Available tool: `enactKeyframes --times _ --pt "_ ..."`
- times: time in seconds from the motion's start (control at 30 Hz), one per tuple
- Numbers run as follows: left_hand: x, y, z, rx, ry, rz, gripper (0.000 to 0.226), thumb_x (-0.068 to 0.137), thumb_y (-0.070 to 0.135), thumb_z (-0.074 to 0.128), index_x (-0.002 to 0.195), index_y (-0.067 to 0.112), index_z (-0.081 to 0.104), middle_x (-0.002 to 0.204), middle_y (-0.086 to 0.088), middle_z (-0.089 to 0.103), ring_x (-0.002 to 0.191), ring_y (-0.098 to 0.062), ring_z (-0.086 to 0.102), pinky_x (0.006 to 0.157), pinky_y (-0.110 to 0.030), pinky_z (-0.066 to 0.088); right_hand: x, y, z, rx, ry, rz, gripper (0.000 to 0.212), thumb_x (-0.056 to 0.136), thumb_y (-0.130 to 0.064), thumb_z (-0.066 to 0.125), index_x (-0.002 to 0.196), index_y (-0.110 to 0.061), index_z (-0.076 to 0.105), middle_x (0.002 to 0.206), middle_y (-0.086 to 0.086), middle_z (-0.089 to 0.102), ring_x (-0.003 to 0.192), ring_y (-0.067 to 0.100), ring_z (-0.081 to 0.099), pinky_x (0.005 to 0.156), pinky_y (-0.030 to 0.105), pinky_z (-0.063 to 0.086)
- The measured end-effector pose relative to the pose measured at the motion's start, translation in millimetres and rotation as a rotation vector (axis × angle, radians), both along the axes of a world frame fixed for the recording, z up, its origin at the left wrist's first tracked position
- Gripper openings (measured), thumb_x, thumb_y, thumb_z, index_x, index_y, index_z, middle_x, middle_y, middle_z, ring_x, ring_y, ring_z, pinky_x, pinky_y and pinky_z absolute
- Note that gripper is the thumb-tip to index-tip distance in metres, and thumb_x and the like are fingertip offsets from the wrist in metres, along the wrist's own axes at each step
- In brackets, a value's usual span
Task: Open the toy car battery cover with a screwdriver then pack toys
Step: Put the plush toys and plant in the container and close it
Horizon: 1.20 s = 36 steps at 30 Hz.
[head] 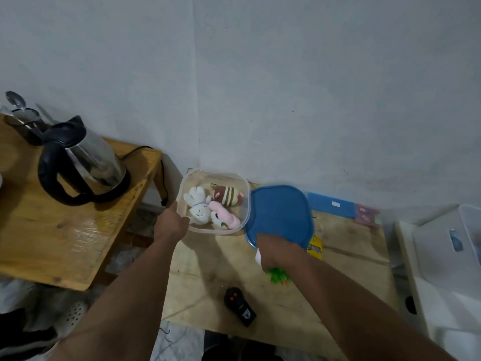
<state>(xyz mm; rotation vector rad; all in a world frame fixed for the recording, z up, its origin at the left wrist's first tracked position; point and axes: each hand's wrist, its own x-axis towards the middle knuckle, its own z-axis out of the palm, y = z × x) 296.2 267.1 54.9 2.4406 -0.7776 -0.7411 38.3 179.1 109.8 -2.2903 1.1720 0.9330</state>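
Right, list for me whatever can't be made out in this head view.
- Right hand: its fingers are hidden behind its own back, so its grip on the green toy and the white item beside it is unclear.
- Yellow object: mostly covered by the blue lid.
- Left hand: fingertips at the clear container rim are hidden.
- Black remote: its label is too small to read.

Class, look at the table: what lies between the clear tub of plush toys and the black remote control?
Only bare wooden tabletop lies between the clear tub and black remote control, in the head view.
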Motion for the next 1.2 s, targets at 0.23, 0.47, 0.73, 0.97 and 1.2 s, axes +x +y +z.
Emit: enactKeyframes --times 0.23,0.47,0.73,0.97,1.2 --pt "2 5 -3 -0.037 0.001 -0.016 0.051 0.093 0.020 0.068 0.143 0.019 0.058 0.124 -0.013 0.072 0.112 -0.037 0.068 0.093 -0.047 0.059 92 -68 58 -0.092 -0.088 0.100 0.038 0.086 -0.017 0.066 0.123 -0.010 0.059 0.124 0.014 0.063 0.105 0.030 0.064 0.078 0.032 0.050" --pt "4 7 -12 -0.075 -0.019 -0.031 0.058 0.090 0.024 0.067 0.146 0.022 0.055 0.113 -0.012 0.076 0.101 -0.033 0.071 0.086 -0.044 0.061 162 -75 4 -0.218 0.032 0.219 0.048 0.099 -0.030 0.051 0.145 -0.019 0.046 0.143 0.011 0.045 0.130 0.036 0.049 0.101 0.045 0.043" --pt "2 10 -20 -0.098 -0.013 -0.004 0.062 0.092 0.025 0.068 0.152 0.018 0.053 0.095 -0.009 0.078 0.085 -0.025 0.073 0.080 -0.043 0.063 186 -49 -49 -0.168 0.299 0.313 0.054 0.099 -0.016 0.049 0.151 -0.009 0.038 0.151 0.015 0.045 0.135 0.039 0.046 0.104 0.056 0.040" --pt "0 10 -17 -0.099 -0.019 -0.007 0.064 0.090 0.027 0.067 0.152 0.022 0.052 0.104 -0.011 0.077 0.094 -0.030 0.072 0.081 -0.046 0.063 178 -55 -17 -0.228 0.147 0.581 0.046 0.095 -0.024 0.058 0.139 -0.013 0.052 0.144 0.012 0.049 0.131 0.036 0.049 0.095 0.052 0.044" --pt "4 11 -16 -0.110 -0.024 -0.020 0.059 0.089 0.027 0.070 0.147 0.022 0.058 0.102 -0.010 0.078 0.094 -0.032 0.072 0.079 -0.042 0.061 146 -78 10 -0.341 -0.168 0.377 0.038 0.086 -0.032 0.062 0.123 -0.026 0.059 0.117 0.001 0.061 0.108 0.025 0.062 0.075 0.034 0.043"
